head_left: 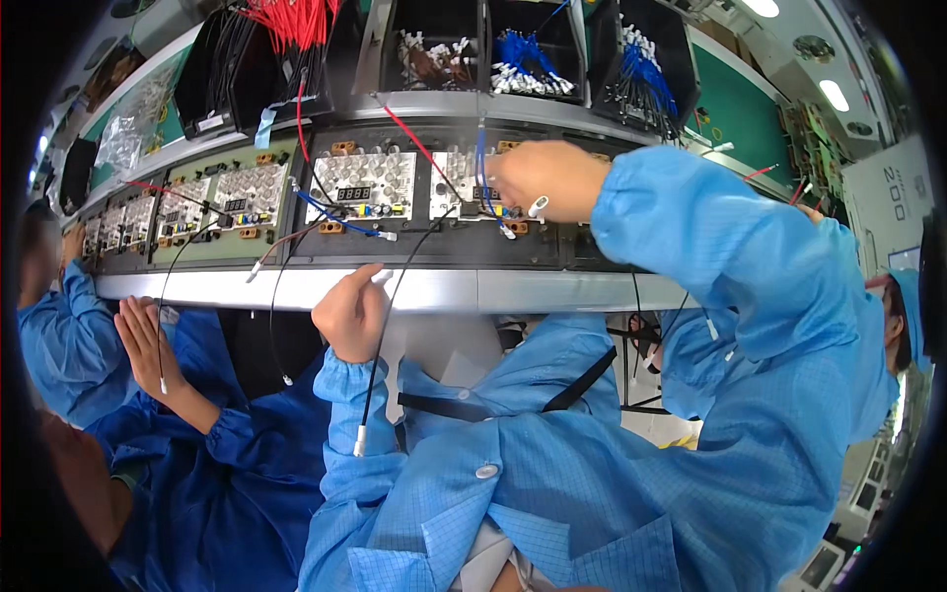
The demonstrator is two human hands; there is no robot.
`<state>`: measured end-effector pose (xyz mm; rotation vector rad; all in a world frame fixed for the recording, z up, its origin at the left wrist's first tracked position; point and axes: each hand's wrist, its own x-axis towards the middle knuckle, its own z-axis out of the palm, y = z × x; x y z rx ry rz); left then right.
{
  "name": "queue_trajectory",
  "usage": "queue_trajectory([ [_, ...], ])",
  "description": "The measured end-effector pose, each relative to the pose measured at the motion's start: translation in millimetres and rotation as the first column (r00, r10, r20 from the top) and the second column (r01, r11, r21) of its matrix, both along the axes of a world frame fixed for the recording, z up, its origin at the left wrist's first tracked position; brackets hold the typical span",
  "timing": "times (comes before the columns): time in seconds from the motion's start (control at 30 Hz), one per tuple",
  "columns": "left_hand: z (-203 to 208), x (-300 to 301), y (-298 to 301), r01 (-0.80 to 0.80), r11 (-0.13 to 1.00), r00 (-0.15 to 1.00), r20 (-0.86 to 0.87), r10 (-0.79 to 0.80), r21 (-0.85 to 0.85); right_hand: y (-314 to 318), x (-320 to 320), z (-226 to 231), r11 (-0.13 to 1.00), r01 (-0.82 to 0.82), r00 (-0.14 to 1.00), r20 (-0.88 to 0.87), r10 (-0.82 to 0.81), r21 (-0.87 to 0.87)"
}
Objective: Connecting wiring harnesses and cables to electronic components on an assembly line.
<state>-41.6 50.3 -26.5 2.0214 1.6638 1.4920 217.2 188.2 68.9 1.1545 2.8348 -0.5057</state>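
Observation:
My right hand (552, 180), its fingers curled and partly blurred, is at the right side of a white circuit board (449, 187) with a small digit display. A white connector (538, 206) shows against this hand; what its fingertips hold is hidden. Blue wires (480, 148) with white ends hang beside the fingers. My left hand (353, 314) is closed in front of the metal rail (424, 289), a small white piece at its fingertip. Just right of it, a black wire (396, 296) droops from the board, ending in a white connector. Another board (363, 185) sits to the left.
Black bins along the back hold red wires (296, 22), brown wires (434, 61) and blue wires (528, 59) with white ends. More boards (247, 194) lie in holders at left. A co-worker's hand (158, 350) is near the rail at left; another person sits at right.

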Motion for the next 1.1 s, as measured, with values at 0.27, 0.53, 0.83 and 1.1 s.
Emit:
queue_trajectory([
  [0.27, 2.1, -4.3, -5.9, -0.046, 0.997, 0.998, -0.044, 0.048, 0.058, 36.5, 70.5, 168.6, 0.966, 0.189, 0.982, 0.033, -0.186, -0.179],
  [0.53, 7.7, -5.0, -3.9, -0.063, 0.998, 0.998, 0.017, 0.063, 0.021, 174.2, 186.7, 69.3, 0.789, 0.605, 0.775, 0.307, -0.552, -0.108],
  [0.83, 1.5, -4.8, -8.3, -0.101, 0.995, 0.995, 0.002, 0.101, 0.02, 231.8, 198.5, -40.8, 0.765, 0.588, 0.741, 0.203, -0.64, 0.263],
  [1.1, 1.6, -4.5, -8.9, -0.11, 0.994, 0.994, 0.008, 0.11, -0.014, 215.2, 179.1, -26.3, 0.667, 0.733, 0.622, 0.264, -0.737, 0.134],
])
